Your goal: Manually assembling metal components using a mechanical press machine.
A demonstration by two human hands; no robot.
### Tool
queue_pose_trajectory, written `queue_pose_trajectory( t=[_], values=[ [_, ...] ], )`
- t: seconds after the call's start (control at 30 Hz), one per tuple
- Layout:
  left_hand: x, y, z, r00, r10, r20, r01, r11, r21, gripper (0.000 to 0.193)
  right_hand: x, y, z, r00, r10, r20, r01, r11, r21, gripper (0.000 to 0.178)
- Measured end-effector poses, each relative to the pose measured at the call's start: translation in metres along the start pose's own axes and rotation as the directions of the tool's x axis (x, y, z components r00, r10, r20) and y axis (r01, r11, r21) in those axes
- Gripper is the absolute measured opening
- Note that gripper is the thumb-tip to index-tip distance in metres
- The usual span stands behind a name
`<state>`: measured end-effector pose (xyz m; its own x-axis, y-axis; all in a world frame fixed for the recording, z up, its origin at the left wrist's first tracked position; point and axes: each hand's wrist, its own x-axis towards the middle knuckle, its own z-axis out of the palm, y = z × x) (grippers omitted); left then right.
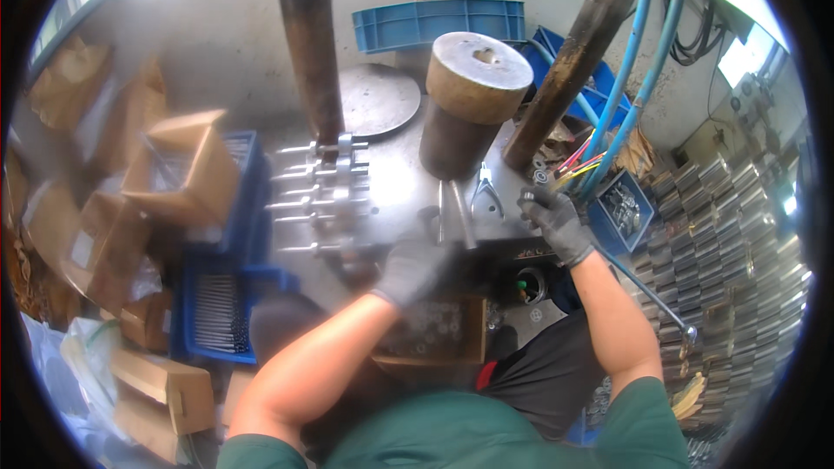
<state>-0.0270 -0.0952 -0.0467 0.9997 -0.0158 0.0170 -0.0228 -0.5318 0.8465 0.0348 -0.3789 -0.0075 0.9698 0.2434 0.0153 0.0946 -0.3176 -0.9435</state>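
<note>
My right hand (560,226), in a grey glove, is closed with the fingertips pinching a small dark metal part (528,195), probably ring-shaped. It is over the right side of the steel press table (395,178), beside pliers (486,194) with dark handles. My left hand (413,265), also gloved, is smeared by motion at the table's front edge, and its fingers cannot be made out. Near its fingertips a metal rod (462,215) and a thinner one lie side by side. Several shafts with round fittings (326,195) stand in a row on the left of the table.
A heavy steel cylinder (478,78) rises mid-table between two thick posts (308,43). A blue bin (621,208) of metal parts is at right, near stacked metal pieces (721,260). Blue crates (239,269) and cardboard boxes (178,165) crowd the left. A carton of rings (473,330) sits below.
</note>
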Motion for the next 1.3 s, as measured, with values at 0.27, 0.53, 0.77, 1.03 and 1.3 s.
queue_pose_trajectory(
  t=[0.27,0.53,0.77,1.03,1.3],
  values=[
    [-0.005,0.016,-0.024,0.792,-0.303,0.530,0.596,0.197,-0.779,0.045,0.040,0.039,0.014,0.913,-0.404,-0.058,0.333,0.820,-0.466,0.026],
    [-0.004,-0.002,-0.014,0.906,-0.017,0.423,0.374,0.501,-0.780,0.049,0.031,0.016,0.003,0.953,-0.298,-0.060,0.203,0.772,-0.602,0.024],
    [-0.025,0.027,-0.016,0.849,0.122,0.514,0.422,0.428,-0.799,0.052,-0.004,-0.010,-0.009,0.967,0.197,-0.163,-0.147,0.950,0.277,0.031],
    [-0.043,0.039,0.012,0.730,0.241,0.640,0.373,0.644,-0.668,0.042,-0.029,-0.035,0.024,0.981,0.184,-0.067,-0.092,0.735,0.672,0.043],
    [-0.038,0.041,0.026,0.768,0.156,0.621,0.310,0.757,-0.575,0.033,-0.042,-0.053,0.037,0.998,0.067,-0.020,-0.044,0.818,0.573,0.034]
  ],
)
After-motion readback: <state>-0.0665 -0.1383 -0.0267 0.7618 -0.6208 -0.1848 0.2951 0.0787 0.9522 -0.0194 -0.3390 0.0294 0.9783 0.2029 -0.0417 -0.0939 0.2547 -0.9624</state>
